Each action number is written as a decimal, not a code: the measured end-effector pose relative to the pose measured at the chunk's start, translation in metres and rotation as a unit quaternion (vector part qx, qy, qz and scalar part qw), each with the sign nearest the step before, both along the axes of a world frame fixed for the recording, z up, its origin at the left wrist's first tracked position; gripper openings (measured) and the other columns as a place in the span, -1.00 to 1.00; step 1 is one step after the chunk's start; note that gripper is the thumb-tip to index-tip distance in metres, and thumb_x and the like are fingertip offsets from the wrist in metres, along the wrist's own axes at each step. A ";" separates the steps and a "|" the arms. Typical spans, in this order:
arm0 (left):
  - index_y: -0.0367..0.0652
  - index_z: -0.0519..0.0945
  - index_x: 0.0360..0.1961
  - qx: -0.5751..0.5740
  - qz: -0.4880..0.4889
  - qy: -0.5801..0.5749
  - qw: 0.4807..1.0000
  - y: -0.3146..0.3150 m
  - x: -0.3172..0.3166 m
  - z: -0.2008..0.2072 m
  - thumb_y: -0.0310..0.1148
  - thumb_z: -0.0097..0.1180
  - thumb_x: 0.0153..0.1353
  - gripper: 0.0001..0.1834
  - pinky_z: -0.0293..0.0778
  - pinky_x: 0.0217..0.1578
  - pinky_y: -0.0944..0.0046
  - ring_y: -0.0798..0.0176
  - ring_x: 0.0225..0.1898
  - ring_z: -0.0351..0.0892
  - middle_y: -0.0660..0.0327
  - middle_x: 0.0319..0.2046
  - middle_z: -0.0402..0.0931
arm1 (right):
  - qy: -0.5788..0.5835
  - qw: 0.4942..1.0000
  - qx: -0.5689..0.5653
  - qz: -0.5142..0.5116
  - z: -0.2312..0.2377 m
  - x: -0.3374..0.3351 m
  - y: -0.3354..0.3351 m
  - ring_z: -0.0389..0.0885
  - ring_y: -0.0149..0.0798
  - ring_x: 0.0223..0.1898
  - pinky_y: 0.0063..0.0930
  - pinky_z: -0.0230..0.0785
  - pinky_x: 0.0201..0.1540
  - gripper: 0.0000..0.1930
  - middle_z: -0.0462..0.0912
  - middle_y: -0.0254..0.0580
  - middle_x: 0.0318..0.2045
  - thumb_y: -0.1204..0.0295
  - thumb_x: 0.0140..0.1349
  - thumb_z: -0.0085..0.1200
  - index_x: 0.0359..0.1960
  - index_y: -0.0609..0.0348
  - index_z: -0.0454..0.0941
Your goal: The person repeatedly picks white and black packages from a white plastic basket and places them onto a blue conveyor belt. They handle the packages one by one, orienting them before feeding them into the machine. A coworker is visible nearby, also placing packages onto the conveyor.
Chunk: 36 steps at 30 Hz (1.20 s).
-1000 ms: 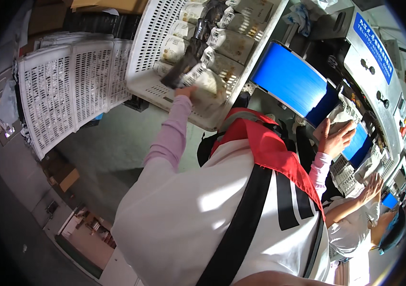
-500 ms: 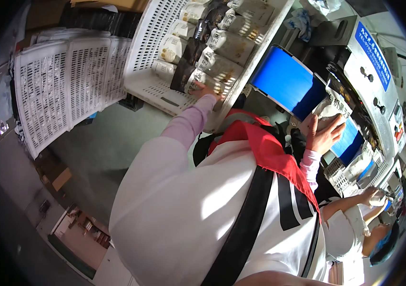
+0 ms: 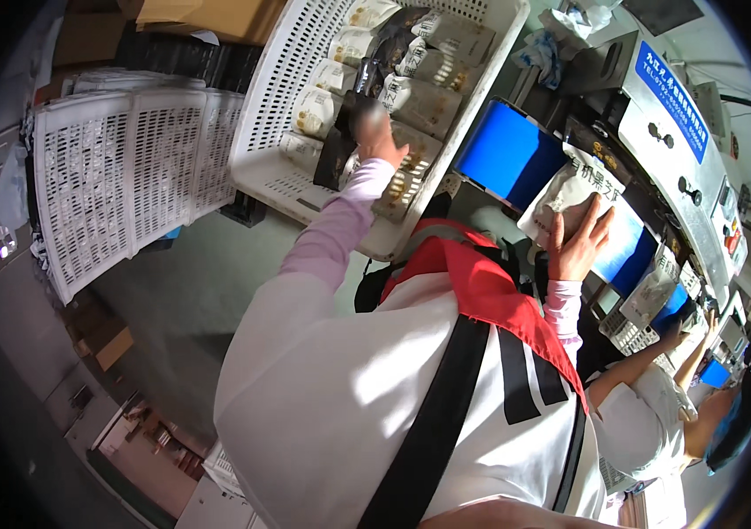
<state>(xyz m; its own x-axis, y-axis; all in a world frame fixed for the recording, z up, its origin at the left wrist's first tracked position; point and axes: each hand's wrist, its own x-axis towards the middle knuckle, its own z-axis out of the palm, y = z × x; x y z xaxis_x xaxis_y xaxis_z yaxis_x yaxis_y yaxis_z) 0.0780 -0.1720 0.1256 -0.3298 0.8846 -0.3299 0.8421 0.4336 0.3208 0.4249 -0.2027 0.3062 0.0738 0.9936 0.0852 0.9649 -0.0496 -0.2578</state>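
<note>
- Right of centre, the right hand (image 3: 576, 247) lays widely spread fingers against a white-and-black printed plastic bag (image 3: 568, 189), beside the flat bright-blue conveyor belt (image 3: 501, 152).
- At upper centre, the left hand (image 3: 379, 141) is over rowed white-and-black bags (image 3: 424, 104) inside a white perforated plastic crate (image 3: 271, 97); its blurred fingers' grip cannot be told.

left fingers (image 3: 377, 132): blurred, seemingly at crated pouches (image 3: 334, 156) | right fingers (image 3: 588, 217): on white pouch (image 3: 568, 183)
</note>
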 end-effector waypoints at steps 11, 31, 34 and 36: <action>0.00 0.44 0.15 -0.183 -0.105 -0.005 0.977 0.131 0.042 -0.021 -0.02 0.13 0.16 -0.44 0.31 0.16 0.08 0.13 0.24 0.26 0.11 0.21 0.29 | 0.023 0.997 -0.061 0.049 0.010 -0.026 0.007 0.10 0.35 0.25 0.03 0.09 0.27 -0.21 -0.03 0.31 0.34 0.07 0.16 0.11 0.38 0.00 0.06; -0.44 0.15 0.23 0.026 -0.103 -0.310 0.945 0.070 0.115 0.160 0.13 0.40 -0.17 0.12 0.34 0.12 0.07 -0.17 0.10 0.43 -0.27 0.06 0.40 | 0.338 0.928 -0.149 0.052 -0.004 -0.034 0.007 0.32 0.07 0.22 -0.22 0.21 0.23 -0.26 0.25 0.20 0.24 0.44 0.17 0.18 0.33 0.35 0.04; -0.46 0.04 0.28 0.037 -0.085 -0.315 0.945 0.072 0.111 0.155 0.13 0.44 -0.23 0.24 0.34 0.11 0.08 -0.18 0.13 0.40 -0.28 0.08 0.35 | 0.618 0.754 -0.218 -0.043 -0.002 -0.045 0.010 0.31 -0.04 0.23 -0.24 0.20 0.23 -0.27 0.23 0.10 0.27 0.49 0.19 0.14 0.34 0.34 0.02; -0.46 0.00 0.29 0.110 -0.102 -0.275 0.950 0.069 0.111 0.149 0.14 0.45 -0.24 0.28 0.32 0.13 0.08 -0.20 0.15 0.36 -0.30 0.11 0.31 | 0.678 0.697 -0.231 -0.027 -0.013 -0.045 0.018 0.30 -0.13 0.23 -0.28 0.20 0.23 -0.29 0.22 0.02 0.29 0.53 0.22 0.10 0.36 0.33 0.00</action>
<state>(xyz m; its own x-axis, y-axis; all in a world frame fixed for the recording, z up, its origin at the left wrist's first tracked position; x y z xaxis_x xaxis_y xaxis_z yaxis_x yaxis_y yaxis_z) 0.1892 -0.1025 0.2745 0.0239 0.9791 -0.2017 0.5805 0.1507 0.8002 0.3796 -0.1852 0.2928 -0.1867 0.8849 -0.4267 -0.1578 -0.4557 -0.8760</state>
